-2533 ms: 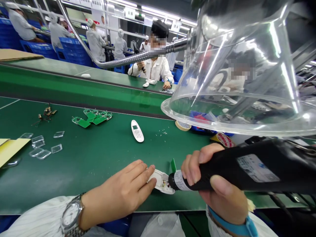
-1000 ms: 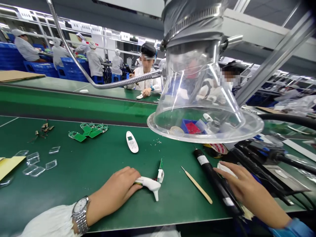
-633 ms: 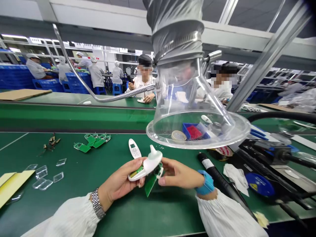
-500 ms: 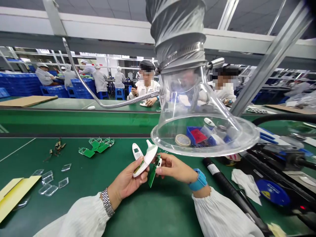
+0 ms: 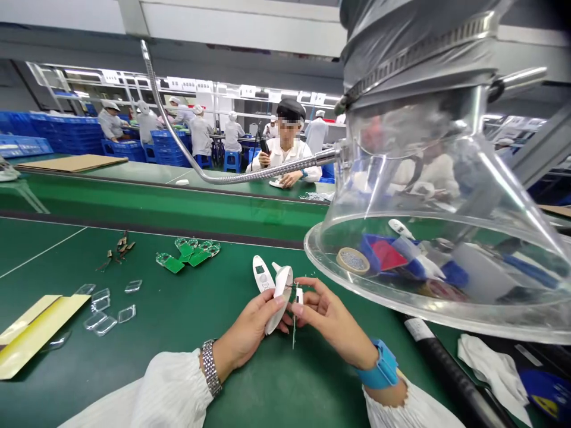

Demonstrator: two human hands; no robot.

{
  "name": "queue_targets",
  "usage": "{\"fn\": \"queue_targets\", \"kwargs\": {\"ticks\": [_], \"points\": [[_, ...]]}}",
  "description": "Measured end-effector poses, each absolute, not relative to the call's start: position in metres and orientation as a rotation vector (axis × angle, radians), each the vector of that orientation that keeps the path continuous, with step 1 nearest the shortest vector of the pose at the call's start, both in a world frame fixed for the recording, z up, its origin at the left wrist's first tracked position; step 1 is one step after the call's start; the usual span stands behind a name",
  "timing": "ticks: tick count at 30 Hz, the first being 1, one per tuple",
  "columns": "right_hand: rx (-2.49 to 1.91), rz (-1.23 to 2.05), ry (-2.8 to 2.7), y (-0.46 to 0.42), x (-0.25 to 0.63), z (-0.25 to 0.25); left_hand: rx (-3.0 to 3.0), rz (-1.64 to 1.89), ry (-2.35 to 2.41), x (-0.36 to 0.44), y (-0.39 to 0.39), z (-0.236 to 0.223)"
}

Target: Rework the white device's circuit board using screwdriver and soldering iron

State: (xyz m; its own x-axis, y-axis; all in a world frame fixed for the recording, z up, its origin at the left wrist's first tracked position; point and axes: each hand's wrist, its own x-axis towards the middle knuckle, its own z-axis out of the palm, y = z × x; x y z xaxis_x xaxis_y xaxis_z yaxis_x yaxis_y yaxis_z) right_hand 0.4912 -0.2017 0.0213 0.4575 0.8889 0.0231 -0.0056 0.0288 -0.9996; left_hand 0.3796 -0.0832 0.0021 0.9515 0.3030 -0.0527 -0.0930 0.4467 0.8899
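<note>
One green worktable point(image 5: 169, 315) reaches a dark far edge, its surface stretching between the white sleeves point(image 5: 173, 386) and off to the left. Over its right side hangs a transparent hood point(image 5: 428, 309), its flared rim crowding the space beyond the right hand point(image 5: 332, 324); a black tool point(image 5: 439, 351) lies right of that wrist. Between the forearms, the left hand point(image 5: 250, 330) grips an open white housing point(image 5: 284, 280), while the right pinches a circuit board point(image 5: 294, 330) edge-on beside it. Just beyond lies a white cover point(image 5: 261, 270); green boards point(image 5: 200, 255), then clear pieces point(image 5: 102, 300), lie leftward. The tool's white label point(image 5: 418, 329) is unreadable.
</note>
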Motion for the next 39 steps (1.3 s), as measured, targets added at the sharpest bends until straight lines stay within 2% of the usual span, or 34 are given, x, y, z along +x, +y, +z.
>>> {"fn": "queue_targets", "kwargs": {"ticks": [5, 14, 21, 27, 35, 39], "points": [[-1.321, 0.831, -0.847, -0.201, 0.486, 0.019, 1.153, 0.301, 0.249, 0.381, -0.088, 0.001], [-1.225, 1.019, -0.827, -0.199, 0.483, 0.019, 1.225, 0.278, 0.188, 0.382, -0.089, -0.001], [-1.466, 0.803, -0.847, -0.194, 0.474, 0.011, 1.106, 0.345, 0.281, 0.385, -0.087, -0.005], [-1.511, 0.633, -0.944, -0.193, 0.472, 0.008, 1.060, 0.380, 0.362, 0.389, -0.086, -0.006], [-1.646, 0.229, -1.183, -0.196, 0.462, -0.001, 1.030, 0.424, 0.413, 0.393, -0.085, -0.006], [-1.636, 0.179, -1.173, -0.195, 0.461, -0.001, 1.065, 0.435, 0.395, 0.390, -0.086, -0.005]]}}
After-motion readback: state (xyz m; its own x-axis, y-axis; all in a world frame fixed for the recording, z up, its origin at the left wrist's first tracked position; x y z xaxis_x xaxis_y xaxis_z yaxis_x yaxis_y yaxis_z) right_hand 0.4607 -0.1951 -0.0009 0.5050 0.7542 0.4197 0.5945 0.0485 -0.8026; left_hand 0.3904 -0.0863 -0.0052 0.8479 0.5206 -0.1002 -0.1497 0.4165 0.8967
